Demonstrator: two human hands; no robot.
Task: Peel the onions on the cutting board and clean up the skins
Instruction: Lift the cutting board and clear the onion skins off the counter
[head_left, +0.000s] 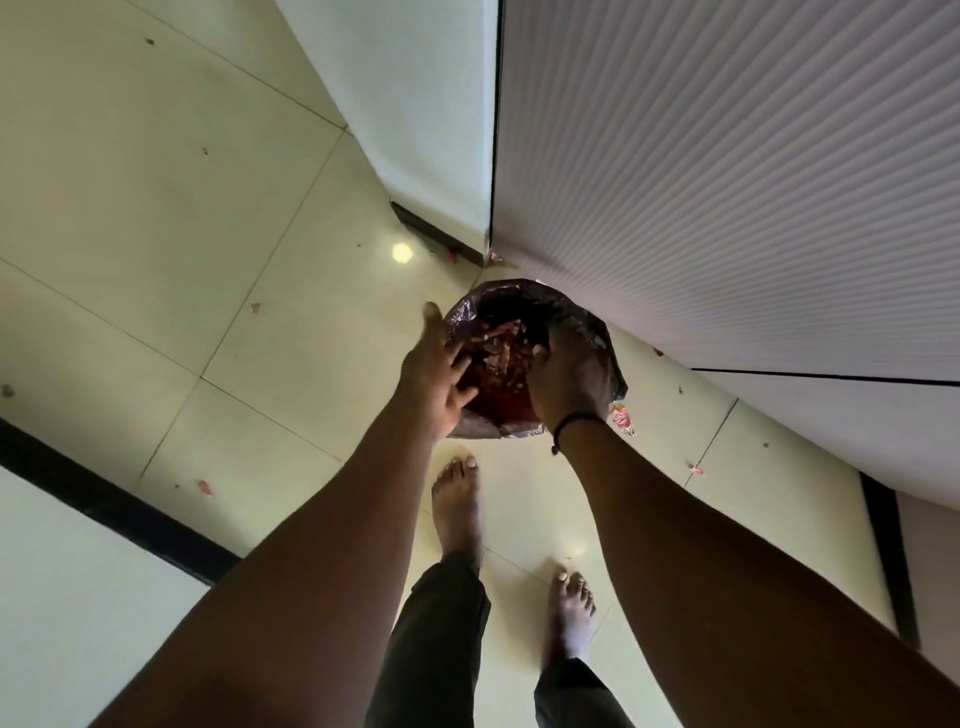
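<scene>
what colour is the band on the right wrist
Black wristband, seen in the head view.

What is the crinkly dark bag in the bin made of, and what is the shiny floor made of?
The dark crinkly bin liner looks like thin plastic film: it is wrinkled and glossy where light hits it. The pale glossy floor looks like polished ceramic or stone tile, probably: thin joint lines divide it into squares and a lamp reflects in it.

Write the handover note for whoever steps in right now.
Left hand: fingers spread, over the lined bin's near rim.
Right hand: over the bin's right side; whether it holds anything cannot be told.
Onion skins lie inside the bin.
Stray skin bits are scattered on the floor.
Left: pick up the floor scraps. Cutting board and onions are out of view.
</scene>
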